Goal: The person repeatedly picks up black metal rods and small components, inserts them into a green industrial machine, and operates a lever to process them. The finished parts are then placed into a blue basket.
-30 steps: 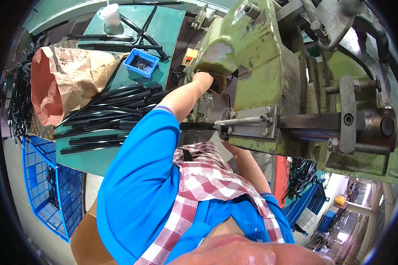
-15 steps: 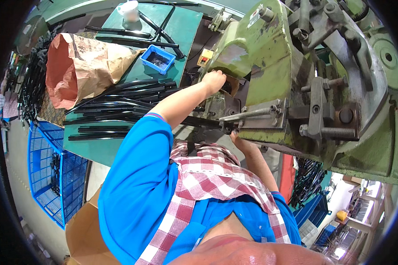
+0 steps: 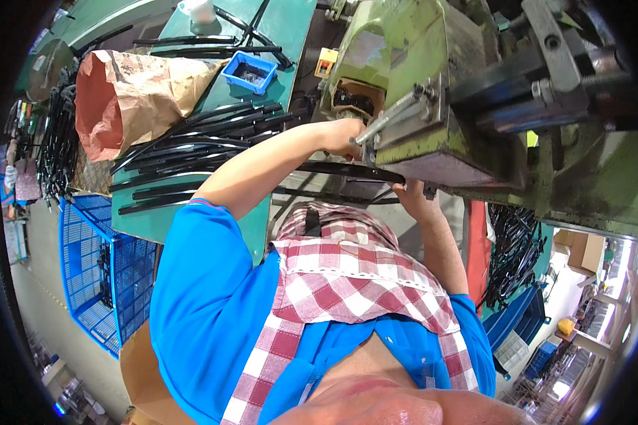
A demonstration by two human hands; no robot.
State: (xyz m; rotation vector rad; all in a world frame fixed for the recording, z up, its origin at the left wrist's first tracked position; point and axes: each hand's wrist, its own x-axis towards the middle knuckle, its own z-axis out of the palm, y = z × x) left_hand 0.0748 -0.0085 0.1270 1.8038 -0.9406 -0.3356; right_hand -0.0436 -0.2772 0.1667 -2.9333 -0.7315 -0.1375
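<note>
My left hand [image 3: 344, 137] is beside the green press machine [image 3: 432, 106], just in front of a small cardboard box [image 3: 361, 95] of small dark parts. Its fingers curl downward near the long bolt [image 3: 397, 113]; whatever is between them is hidden. Below it, a long black bar [image 3: 340, 169] runs sideways under the machine's head. My right hand [image 3: 416, 200] closes on the right end of this bar, fingertips partly covered by the machine.
On the green table [image 3: 248, 227] lie several black bars [image 3: 213, 142], a brown paper sack [image 3: 149, 92] and a blue bin [image 3: 250, 72] of small dark parts. A blue crate [image 3: 106, 269] stands at lower left. More black parts [image 3: 514, 248] are piled at right.
My left hand has come out of the cardboard box toward me, to the bar's side. The machine's upper linkage has moved and is blurred. The view has shifted somewhat.
</note>
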